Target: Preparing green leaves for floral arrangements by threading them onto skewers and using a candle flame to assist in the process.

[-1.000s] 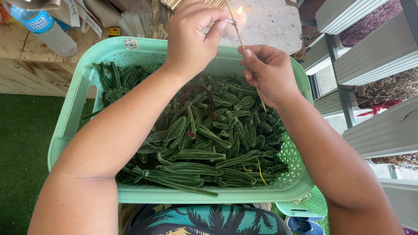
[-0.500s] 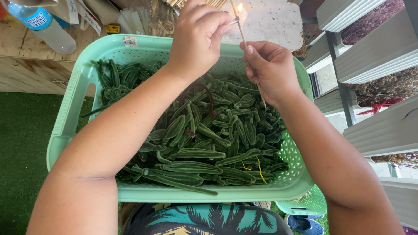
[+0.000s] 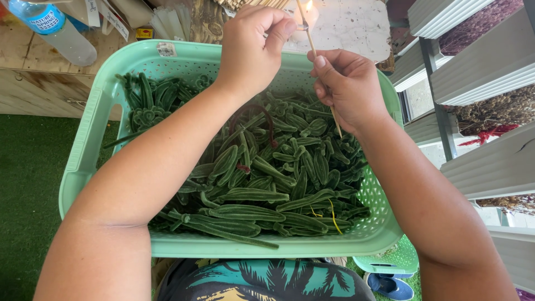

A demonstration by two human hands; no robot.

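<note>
Pinching a thin wooden stick (image 3: 312, 42) with the right hand (image 3: 348, 86), fingers pressed together around it, stick tilted up toward a small candle flame (image 3: 308, 6). Left hand (image 3: 253, 47) pinching the stick's top end too, fingertips closed tight. Both hands held over a mint green basket (image 3: 89, 145) (full of fuzzy green leaf shapes (image 3: 262, 178)). Plastic water bottle (image 3: 56, 28) lying on the wooden counter (image 3: 22, 72) beside it.

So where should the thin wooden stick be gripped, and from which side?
Probably at mid-length, pinched from the right, as the right hand does. The thin wooden stick stands nearly upright; its top is at the left hand beside a small flame, its lower end over the mint-green plastic basket.
</note>
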